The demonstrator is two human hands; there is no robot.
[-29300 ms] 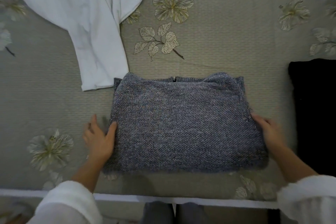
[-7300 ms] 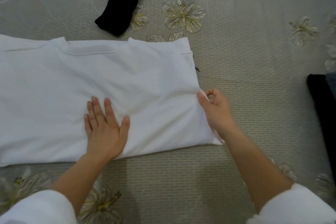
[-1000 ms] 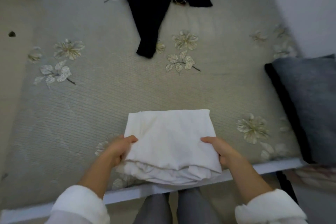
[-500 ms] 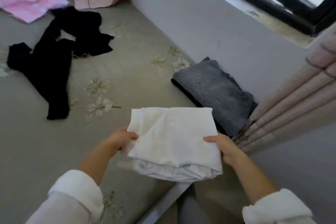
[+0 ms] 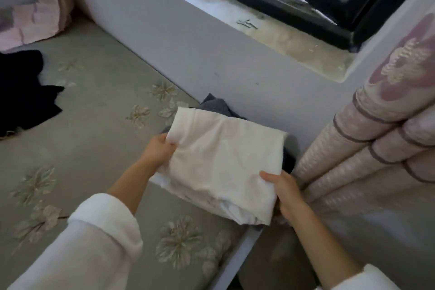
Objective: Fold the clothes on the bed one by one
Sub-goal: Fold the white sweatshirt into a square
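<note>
The folded white garment (image 5: 223,160) is gripped at both side edges: the left hand (image 5: 158,151) and the right hand (image 5: 283,187) are each curled round it, thumbs on top. It is held over the grey folded sweater (image 5: 213,103) at the bed (image 5: 98,125) corner by the wall; contact cannot be told. A black garment (image 5: 26,92) is noted farther up the bed, and a pink curtain (image 5: 376,148) just beside the right hand.

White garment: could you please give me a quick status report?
Gripping opposite sides: left hand, right hand. Folded white garment held over grey sweater. Lying apart, not blocking: black clothes.
</note>
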